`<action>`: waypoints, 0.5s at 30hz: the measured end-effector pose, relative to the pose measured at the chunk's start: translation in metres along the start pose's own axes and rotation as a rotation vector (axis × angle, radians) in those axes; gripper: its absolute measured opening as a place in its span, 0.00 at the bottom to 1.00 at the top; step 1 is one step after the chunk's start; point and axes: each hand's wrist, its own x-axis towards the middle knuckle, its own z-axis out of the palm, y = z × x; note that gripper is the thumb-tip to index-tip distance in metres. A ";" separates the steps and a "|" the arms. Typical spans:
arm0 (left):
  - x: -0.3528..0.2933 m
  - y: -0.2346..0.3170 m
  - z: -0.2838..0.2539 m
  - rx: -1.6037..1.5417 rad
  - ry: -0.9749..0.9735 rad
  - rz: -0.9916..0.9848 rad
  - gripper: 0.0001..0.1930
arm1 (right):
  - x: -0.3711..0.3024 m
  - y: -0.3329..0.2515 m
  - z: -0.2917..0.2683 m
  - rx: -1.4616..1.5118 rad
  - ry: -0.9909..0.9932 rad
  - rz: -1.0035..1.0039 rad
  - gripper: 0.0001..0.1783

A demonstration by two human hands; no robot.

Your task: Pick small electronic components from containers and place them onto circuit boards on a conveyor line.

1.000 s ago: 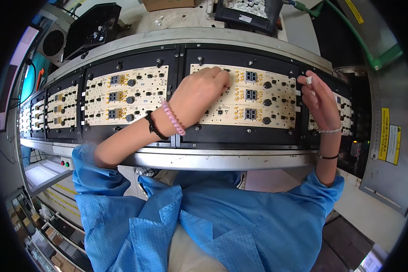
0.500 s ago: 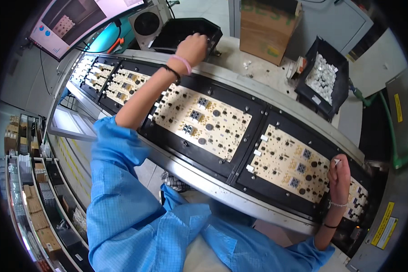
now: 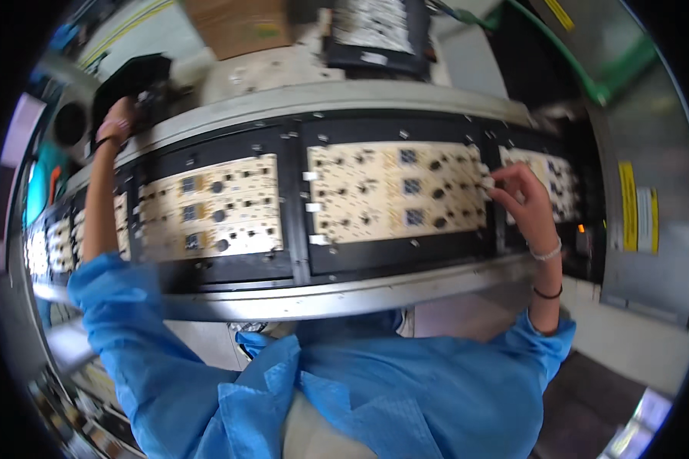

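At the right edge of the middle circuit board (image 3: 379,195), holds the right hand (image 3: 527,202) with thumb and forefinger narrowed on a small white connector (image 3: 488,183); well to the left of this board and beyond it, has the left hand (image 3: 121,115) at a black bin (image 3: 142,73), with fingers too blurred to tell whether wide or narrow; has three other white connectors (image 3: 314,207) along the board's left edge and, beyond the board, a black tray (image 3: 352,58) of white pieces (image 3: 371,23)

I'm in what looks like an electronics factory: cream rectangular circuit boards (image 3: 375,210) sit in flat black frames (image 3: 367,258) along a long silver metal rail (image 3: 321,297), near a grey metal housing (image 3: 643,283) with yellow rectangular labels (image 3: 628,206).
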 end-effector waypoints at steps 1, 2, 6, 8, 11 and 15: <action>-0.005 -0.019 -0.004 -0.095 -0.079 -0.060 0.13 | -0.002 -0.008 -0.001 -0.014 -0.002 0.080 0.12; -0.008 -0.035 -0.002 -0.098 -0.077 -0.055 0.11 | -0.004 -0.012 -0.005 -0.096 -0.037 0.077 0.12; 0.003 -0.055 0.011 -0.225 -0.044 0.010 0.12 | -0.029 -0.003 -0.012 -0.237 -0.110 0.076 0.12; 0.012 -0.049 0.018 -0.224 -0.020 0.038 0.14 | -0.039 0.002 -0.011 -0.321 -0.125 0.014 0.12; 0.014 -0.085 0.029 -0.284 0.048 0.025 0.11 | -0.040 0.007 -0.008 -0.415 -0.142 -0.048 0.11; 0.005 -0.106 0.024 -0.490 0.103 0.011 0.11 | -0.038 0.002 -0.009 -0.436 -0.188 -0.048 0.10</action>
